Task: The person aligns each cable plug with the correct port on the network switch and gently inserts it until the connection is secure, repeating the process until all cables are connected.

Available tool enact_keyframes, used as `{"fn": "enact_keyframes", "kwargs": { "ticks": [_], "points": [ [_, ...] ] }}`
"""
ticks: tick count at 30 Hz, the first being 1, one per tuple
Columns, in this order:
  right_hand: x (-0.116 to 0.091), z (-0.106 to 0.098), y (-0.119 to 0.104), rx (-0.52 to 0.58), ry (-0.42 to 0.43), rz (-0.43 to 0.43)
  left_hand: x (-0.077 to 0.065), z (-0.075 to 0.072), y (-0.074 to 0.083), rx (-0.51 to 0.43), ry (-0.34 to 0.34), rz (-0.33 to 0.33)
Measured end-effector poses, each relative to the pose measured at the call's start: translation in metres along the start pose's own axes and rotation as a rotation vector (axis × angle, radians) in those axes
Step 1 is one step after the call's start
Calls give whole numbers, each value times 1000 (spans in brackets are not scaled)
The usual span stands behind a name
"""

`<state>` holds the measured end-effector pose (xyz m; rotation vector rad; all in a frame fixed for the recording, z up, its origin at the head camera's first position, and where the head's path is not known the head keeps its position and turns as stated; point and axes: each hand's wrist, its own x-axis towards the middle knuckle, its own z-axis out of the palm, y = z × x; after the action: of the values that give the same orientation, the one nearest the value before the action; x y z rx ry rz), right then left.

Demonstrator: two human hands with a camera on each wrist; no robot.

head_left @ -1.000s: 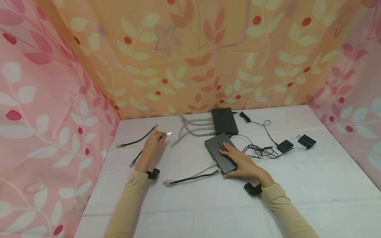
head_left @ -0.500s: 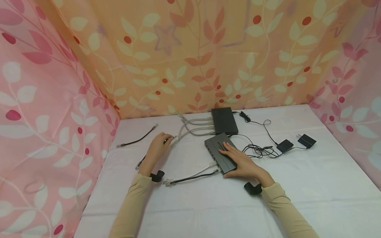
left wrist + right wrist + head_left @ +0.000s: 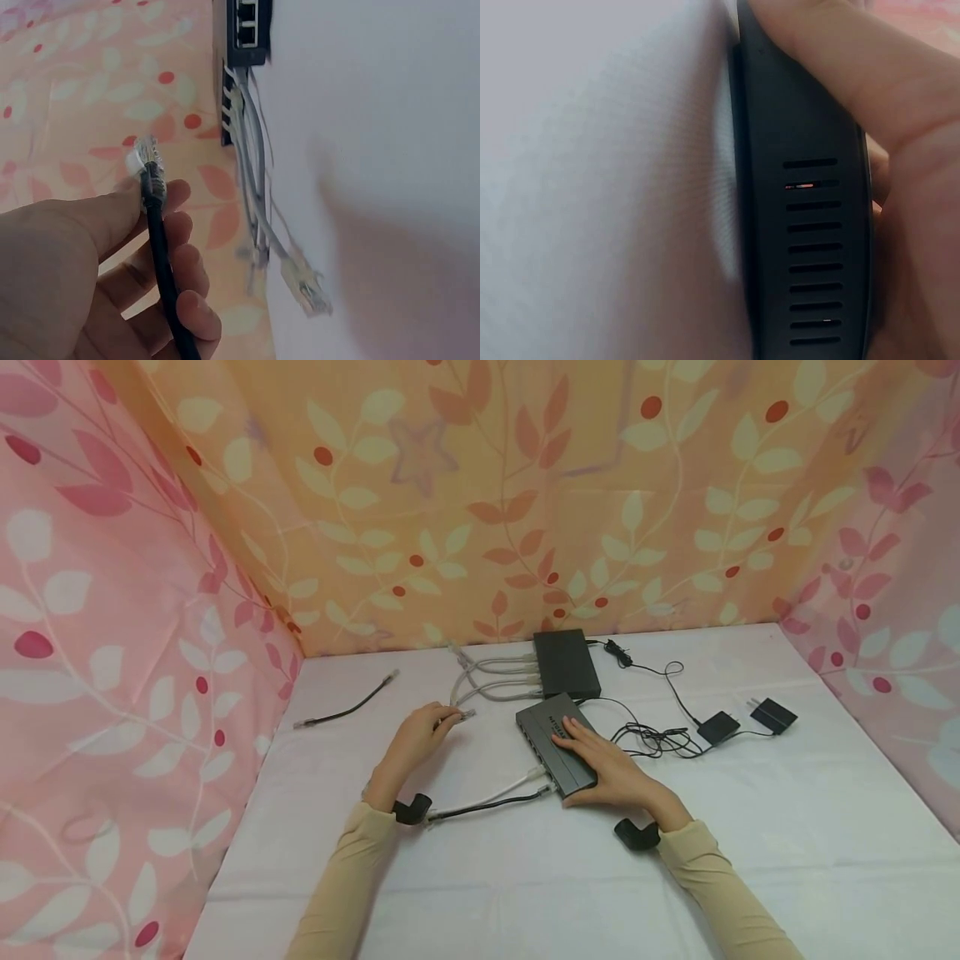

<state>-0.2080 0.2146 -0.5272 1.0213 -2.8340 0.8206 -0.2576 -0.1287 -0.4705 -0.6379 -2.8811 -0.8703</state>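
Observation:
In the head view my left hand [image 3: 412,742] is raised over the left middle of the table. It pinches a short black Ethernet cable [image 3: 165,274] just behind one clear plug [image 3: 154,169], and the plug points away from the palm. My right hand [image 3: 611,768] holds a grey NETGEAR network switch [image 3: 542,720], fingers spread over its top and thumb at the near end. Its vented side [image 3: 810,255] fills much of the right wrist view. A white cable [image 3: 498,793] and another black cable [image 3: 487,807] are plugged in at the switch's left side.
Behind stands a black box [image 3: 567,664] with several grey cables [image 3: 487,682] running left from it. A loose black cable [image 3: 348,706] lies at far left. Tangled power leads [image 3: 656,742] and two adapters [image 3: 717,728] lie right. A patterned curtain [image 3: 480,502] borders the back.
My left hand has moved right and slightly nearer, bringing the black Ethernet cable past the grey cable ends toward the network switch. The right hand and the switch have stayed put.

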Motion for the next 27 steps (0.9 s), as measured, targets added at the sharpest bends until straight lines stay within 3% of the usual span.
{"fn": "enact_keyframes", "kwargs": {
  "ticks": [9,17,27],
  "points": [
    [0,-1,0,14,6,-5,3,17,11,-131,-66,7],
    [1,-2,-2,15,-2,6,3,31,18,-132,-81,84],
    [1,-1,-1,4,1,9,1,43,23,-264,-89,69]
  ]
}}
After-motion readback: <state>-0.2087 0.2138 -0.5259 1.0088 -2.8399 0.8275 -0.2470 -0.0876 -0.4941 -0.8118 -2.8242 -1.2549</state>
